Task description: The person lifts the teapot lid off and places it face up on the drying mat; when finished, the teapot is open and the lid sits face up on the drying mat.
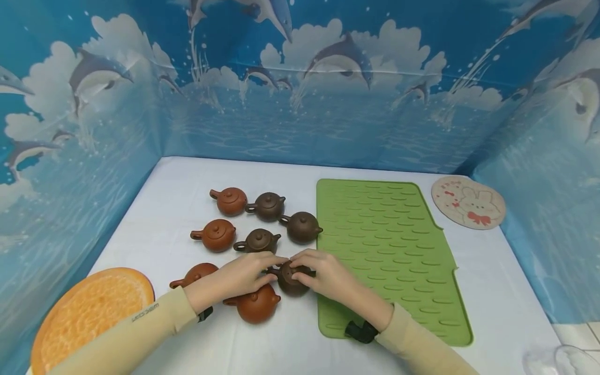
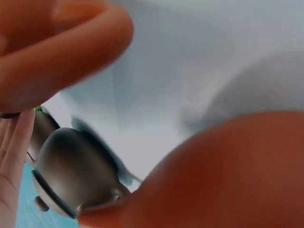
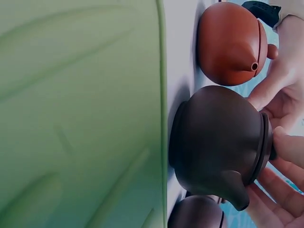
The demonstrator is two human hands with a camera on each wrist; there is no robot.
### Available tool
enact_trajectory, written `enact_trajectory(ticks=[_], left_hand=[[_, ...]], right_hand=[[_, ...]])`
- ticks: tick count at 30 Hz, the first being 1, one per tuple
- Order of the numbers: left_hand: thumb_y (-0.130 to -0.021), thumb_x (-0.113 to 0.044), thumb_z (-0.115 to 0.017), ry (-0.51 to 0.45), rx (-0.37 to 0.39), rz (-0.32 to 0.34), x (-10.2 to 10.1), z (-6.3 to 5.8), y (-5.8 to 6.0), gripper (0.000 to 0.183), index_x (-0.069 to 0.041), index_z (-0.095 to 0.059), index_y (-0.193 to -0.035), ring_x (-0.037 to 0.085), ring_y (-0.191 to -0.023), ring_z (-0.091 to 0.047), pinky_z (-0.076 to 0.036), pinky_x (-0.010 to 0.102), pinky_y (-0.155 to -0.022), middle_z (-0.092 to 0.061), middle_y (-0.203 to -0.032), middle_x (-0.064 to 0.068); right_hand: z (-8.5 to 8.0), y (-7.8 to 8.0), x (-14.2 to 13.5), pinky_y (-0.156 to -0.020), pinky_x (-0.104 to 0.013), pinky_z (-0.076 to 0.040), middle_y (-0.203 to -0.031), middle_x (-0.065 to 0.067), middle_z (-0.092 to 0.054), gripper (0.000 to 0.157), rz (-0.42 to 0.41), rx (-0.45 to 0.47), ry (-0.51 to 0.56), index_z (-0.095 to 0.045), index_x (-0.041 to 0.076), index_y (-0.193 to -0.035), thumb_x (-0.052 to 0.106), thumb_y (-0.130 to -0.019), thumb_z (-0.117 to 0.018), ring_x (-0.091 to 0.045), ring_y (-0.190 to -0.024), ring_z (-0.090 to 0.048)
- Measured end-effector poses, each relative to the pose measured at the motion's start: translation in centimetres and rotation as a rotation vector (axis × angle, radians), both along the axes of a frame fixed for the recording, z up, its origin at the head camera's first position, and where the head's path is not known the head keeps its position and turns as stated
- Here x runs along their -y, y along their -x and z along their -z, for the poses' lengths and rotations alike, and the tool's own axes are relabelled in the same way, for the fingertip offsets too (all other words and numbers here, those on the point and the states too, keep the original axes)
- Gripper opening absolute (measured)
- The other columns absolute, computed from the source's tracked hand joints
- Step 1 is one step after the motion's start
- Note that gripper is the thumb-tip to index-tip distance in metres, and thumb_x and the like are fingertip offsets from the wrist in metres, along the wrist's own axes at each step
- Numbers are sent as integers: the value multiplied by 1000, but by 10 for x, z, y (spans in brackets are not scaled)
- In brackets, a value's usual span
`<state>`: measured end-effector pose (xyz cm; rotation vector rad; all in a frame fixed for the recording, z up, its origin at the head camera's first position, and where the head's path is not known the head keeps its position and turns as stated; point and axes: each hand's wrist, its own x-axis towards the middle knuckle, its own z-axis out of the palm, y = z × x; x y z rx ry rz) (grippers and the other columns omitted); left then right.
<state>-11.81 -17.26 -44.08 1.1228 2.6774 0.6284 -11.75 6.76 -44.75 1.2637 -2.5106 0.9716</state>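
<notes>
Both hands meet at a dark brown clay teapot (image 1: pixel 292 287) beside the green mat's left edge. My left hand (image 1: pixel 245 273) reaches over a reddish-brown teapot (image 1: pixel 259 307) and pinches the dark pot near its handle, with thumb and fingers on either side. From the right, my right hand (image 1: pixel 332 275) pinches the knob at the top of the lid (image 3: pixel 267 142). That lid sits on the pot, whose spout points toward the mat. In the left wrist view a reddish teapot (image 2: pixel 237 175) fills the foreground, and the left hand's grip is mostly hidden.
More dark brown teapots (image 1: pixel 302 227) and reddish-brown teapots (image 1: pixel 220 235) stand in loose rows to the left and behind. The green ridged mat (image 1: pixel 384 245) lies to the right. Beyond it is a rabbit-print round mat (image 1: pixel 469 203). An orange-slice mat (image 1: pixel 94 312) lies front left.
</notes>
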Motion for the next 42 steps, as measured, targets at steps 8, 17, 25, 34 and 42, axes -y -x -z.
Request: enact_trajectory(ticks=[8,17,25,34,42], left_hand=[[-93,-15,-69,-63,12,4,0,4,5,34,-8,-67,-126,6,-87,-63,-53,19,-74,-70,-102,1],[-92,-14,-70,-71,18,-10,-4,4,5,33,-10,-69,-124,5,-83,-60,-52,21,-74,-69,-98,-1],[-91,-14,-70,-72,18,-36,-5,6,2,34,-11,-69,-125,3,-81,-57,-51,21,-72,-69,-98,-2],[-91,-14,-71,-90,44,-53,-4,7,2,35,-11,-68,-126,1,-75,-53,-48,19,-68,-67,-92,-4],[-90,-13,-72,-95,41,-42,-5,9,4,35,-12,-69,-125,2,-77,-55,-49,19,-69,-68,-93,-3]], right_hand=[[-3,0,-2,-87,-27,-57,-109,-6,-73,16,-1,65,-19,-73,7,-101,15,-87,-75,-19,-102,-70],[-3,6,-37,-92,-29,-56,-124,-13,-68,21,160,729,260,-68,4,-112,16,-94,-66,-24,-112,-67],[18,3,-96,-96,-28,-53,-116,-4,-66,42,116,1305,579,-48,-14,-129,16,-101,-56,-11,-105,-68],[26,-12,-125,-100,-35,-51,-125,-18,-64,63,82,1446,679,-22,-18,-146,24,-106,-46,-22,-111,-68],[18,-24,-133,-93,-28,-55,-136,-35,-49,64,269,1283,402,-33,-19,-142,25,-102,-56,-17,-107,-68]])
